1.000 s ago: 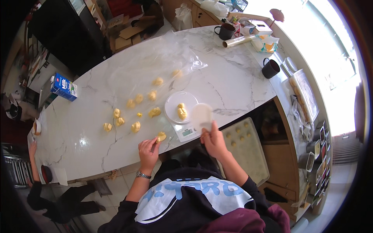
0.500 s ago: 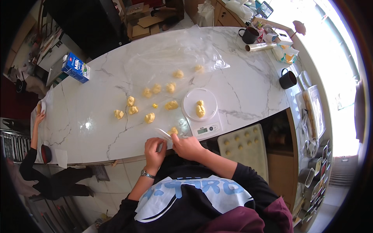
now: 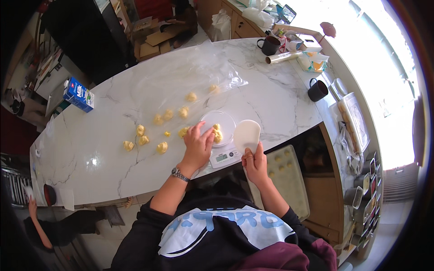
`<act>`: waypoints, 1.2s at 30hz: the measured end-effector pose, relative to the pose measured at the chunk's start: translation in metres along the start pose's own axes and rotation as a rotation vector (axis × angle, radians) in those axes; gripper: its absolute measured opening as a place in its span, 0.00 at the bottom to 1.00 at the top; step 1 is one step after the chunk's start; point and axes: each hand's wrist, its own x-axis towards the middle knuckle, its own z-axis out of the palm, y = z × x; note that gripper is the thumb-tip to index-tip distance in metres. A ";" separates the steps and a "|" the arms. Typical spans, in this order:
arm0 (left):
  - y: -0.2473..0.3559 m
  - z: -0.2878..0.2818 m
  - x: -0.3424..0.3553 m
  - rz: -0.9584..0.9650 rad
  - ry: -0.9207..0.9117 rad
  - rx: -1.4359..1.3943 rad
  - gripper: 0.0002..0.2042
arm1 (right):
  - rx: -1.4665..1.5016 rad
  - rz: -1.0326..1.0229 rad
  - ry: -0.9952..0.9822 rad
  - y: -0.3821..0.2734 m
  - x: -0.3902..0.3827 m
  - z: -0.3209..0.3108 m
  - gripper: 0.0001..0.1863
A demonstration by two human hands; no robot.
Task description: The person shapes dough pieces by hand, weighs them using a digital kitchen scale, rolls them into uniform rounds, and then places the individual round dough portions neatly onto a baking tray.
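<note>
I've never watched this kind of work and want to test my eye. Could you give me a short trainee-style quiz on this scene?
1. Which does the right hand hold? a) a fork; b) a white scraper; c) a whisk.
2. True or false: the blue carton is to the left of the white kitchen scale.
3. Fill in: the left hand is at the yellow ____ on the scale.

Key:
1. b
2. True
3. dough
</note>
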 end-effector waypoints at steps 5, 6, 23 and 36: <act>-0.019 -0.001 -0.013 -0.125 0.039 0.039 0.16 | 0.046 0.092 0.129 0.008 -0.005 -0.023 0.06; -0.022 -0.004 -0.016 -0.152 0.014 -0.018 0.16 | 0.060 0.117 0.148 0.007 -0.005 -0.025 0.06; -0.013 -0.011 0.002 0.065 0.017 0.052 0.20 | 0.105 0.121 0.215 0.008 -0.013 -0.031 0.06; -0.014 -0.020 0.022 0.029 0.159 -0.518 0.07 | 0.127 0.092 0.219 0.007 -0.009 -0.021 0.06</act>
